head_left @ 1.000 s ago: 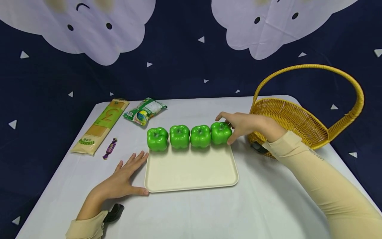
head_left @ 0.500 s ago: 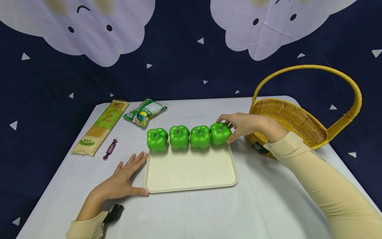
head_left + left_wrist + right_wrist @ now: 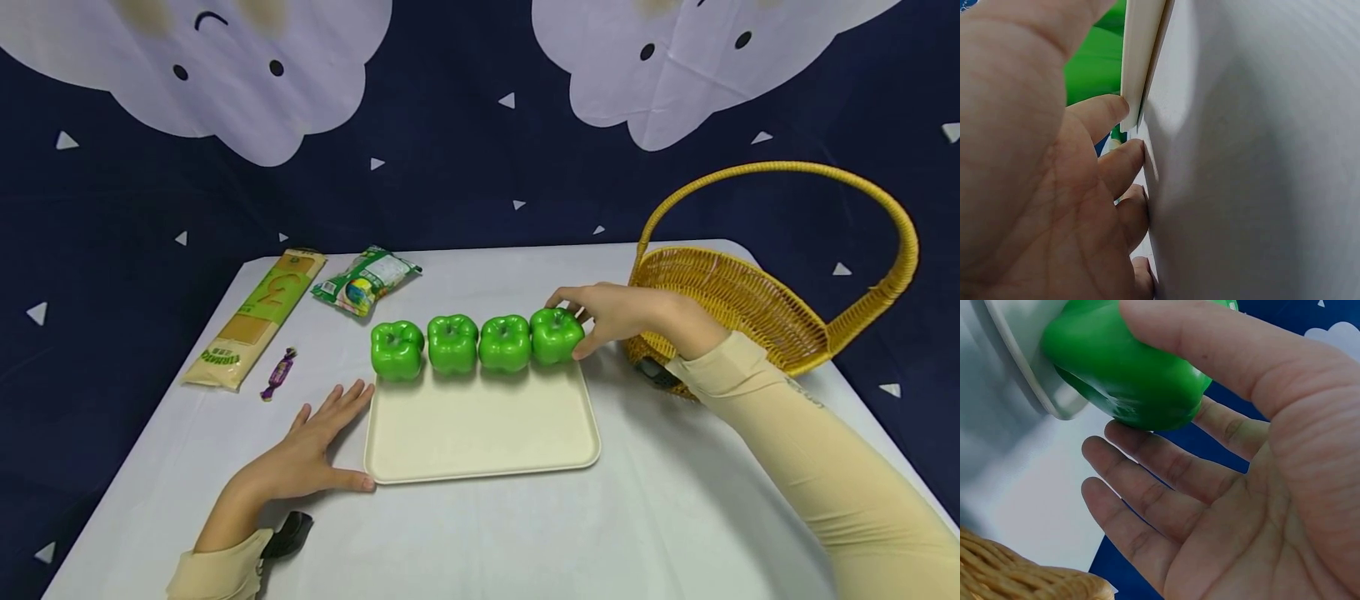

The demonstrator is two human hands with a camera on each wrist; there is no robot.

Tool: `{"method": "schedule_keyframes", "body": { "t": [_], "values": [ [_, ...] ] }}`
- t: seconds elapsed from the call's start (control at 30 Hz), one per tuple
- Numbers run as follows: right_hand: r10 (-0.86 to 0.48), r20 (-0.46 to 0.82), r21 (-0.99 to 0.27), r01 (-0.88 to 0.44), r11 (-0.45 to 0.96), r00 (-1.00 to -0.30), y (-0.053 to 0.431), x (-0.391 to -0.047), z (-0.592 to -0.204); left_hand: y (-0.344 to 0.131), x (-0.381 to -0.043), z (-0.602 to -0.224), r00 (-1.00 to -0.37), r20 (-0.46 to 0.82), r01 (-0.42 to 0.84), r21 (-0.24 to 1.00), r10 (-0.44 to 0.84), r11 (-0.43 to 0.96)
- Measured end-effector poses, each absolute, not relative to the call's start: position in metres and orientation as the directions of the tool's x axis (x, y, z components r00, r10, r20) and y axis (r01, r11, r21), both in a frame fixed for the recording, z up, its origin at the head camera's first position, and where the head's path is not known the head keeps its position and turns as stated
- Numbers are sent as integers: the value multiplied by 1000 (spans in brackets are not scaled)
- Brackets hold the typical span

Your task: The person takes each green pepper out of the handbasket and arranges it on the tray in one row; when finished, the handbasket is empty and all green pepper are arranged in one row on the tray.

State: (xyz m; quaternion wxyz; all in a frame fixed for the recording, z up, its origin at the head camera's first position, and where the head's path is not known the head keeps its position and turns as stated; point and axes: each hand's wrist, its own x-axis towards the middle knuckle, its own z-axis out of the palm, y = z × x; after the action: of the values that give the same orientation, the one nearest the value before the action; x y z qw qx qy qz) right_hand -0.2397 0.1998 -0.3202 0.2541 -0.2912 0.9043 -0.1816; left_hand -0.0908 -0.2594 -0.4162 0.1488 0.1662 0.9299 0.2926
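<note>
Several glossy green bell peppers stand in a row along the far edge of a cream tray (image 3: 483, 437). At the right end of the row, my right hand (image 3: 618, 312) holds the last bell pepper (image 3: 557, 336) between thumb and fingers. In the right wrist view the thumb lies over that pepper (image 3: 1129, 369), with the index finger behind it and the other fingers spread below. My left hand (image 3: 307, 457) is spread at the tray's left side, its thumb by the near corner. A fingertip meets the tray rim (image 3: 1141, 56) in the left wrist view.
A yellow wicker basket (image 3: 738, 304) with a tall handle stands at the right, just behind the right wrist. On the left lie a noodle packet (image 3: 258, 321), a purple-wrapped candy (image 3: 279, 374) and a green snack bag (image 3: 367, 281). A dark patterned cloth (image 3: 465, 200) hangs behind the table.
Almost nothing differs. The right hand's fingers have settled slightly closer around the rightmost bell pepper; the left hand stays at the tray.
</note>
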Motion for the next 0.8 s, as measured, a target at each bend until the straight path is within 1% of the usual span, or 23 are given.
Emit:
{"method": "schedule_keyframes", "body": {
  "t": [0.8],
  "values": [
    [-613,-366,-498,-409,764,-700,201,-238,-320,-261,-90,-417,-898,-185,222,590,398,776]
  ]
}}
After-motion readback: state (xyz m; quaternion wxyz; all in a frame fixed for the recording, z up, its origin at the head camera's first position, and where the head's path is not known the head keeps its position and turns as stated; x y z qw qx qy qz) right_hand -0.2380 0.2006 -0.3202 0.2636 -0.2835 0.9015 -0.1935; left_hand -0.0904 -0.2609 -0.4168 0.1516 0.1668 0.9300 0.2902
